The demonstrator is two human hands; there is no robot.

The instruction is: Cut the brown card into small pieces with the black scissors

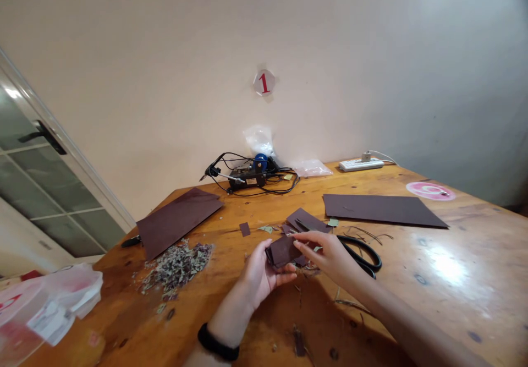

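Note:
A small folded piece of dark brown paper (284, 250) is held between my hands above the wooden table. My left hand (264, 273) cups it from below and the left, its fingers wrapped around it. My right hand (324, 252) pinches its upper right edge between thumb and fingertips. Black-handled scissors (373, 255) lie behind and beneath my right hand, partly covered by it. More pieces of brown paper (303, 217) lie just beyond my hands, partly under the scissor blades. To the left is a heap of crumbled dried leaves or paper scraps (179, 268).
Large brown sheets lie at the left (181, 218) and right (379, 210). A black device with cables (249, 177) and a white power strip (361, 164) stand near the wall. Thin dry stems (367, 235) are scattered about. A plastic bag (53, 301) sits front left.

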